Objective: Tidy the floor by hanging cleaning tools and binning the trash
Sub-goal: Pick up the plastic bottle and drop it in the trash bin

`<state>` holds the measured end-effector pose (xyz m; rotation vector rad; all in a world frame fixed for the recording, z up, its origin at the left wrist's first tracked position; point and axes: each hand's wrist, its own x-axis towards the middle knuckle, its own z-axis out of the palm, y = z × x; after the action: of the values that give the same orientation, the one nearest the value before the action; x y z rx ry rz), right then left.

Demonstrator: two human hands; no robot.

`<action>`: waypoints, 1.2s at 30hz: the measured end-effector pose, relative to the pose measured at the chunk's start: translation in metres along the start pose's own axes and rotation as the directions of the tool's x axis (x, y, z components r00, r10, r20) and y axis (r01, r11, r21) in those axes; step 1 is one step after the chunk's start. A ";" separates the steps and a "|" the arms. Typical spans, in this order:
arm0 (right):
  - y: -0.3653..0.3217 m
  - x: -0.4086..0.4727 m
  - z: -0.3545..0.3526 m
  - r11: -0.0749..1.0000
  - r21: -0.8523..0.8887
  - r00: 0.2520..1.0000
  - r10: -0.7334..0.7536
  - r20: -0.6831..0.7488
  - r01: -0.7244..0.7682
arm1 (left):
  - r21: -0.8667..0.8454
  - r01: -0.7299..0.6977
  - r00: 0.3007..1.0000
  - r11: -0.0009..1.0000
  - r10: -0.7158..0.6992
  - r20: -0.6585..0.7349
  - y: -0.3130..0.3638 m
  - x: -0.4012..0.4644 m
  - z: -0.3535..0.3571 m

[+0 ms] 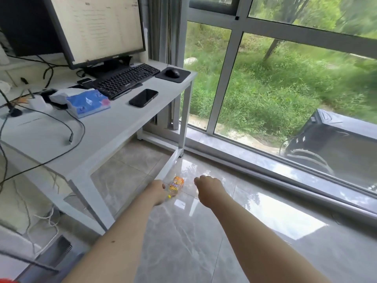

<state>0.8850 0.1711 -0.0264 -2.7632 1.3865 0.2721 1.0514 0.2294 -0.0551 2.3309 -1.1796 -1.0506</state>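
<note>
A small plastic bottle with an orange label (176, 183) is low over the glossy grey floor tiles, just in front of the desk's front leg. My left hand (158, 192) reaches down to it and grips its yellow-capped end; most of the fingers are hidden behind the hand. My right hand (208, 187) hovers just right of the bottle with its fingers loosely curled and nothing in it. No cleaning tool or bin is in view.
A white desk (114, 127) stands on the left with a monitor (95, 27), keyboard (124, 79), mouse (172, 73), phone (143, 98), tissue pack (87, 103) and cables. A floor-length window (234, 82) runs along the back. A dark case (330, 144) sits at the right.
</note>
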 end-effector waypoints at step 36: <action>0.169 0.399 0.111 0.958 0.222 0.956 0.117 0.270 -0.180 | 0.072 0.088 0.980 0.994 -0.099 0.173 0.121 0.427 0.058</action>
<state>0.9678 -0.2339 -0.1969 -2.3356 1.4535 0.4136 1.1074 -0.1809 -0.2252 2.4043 -1.1925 -1.2932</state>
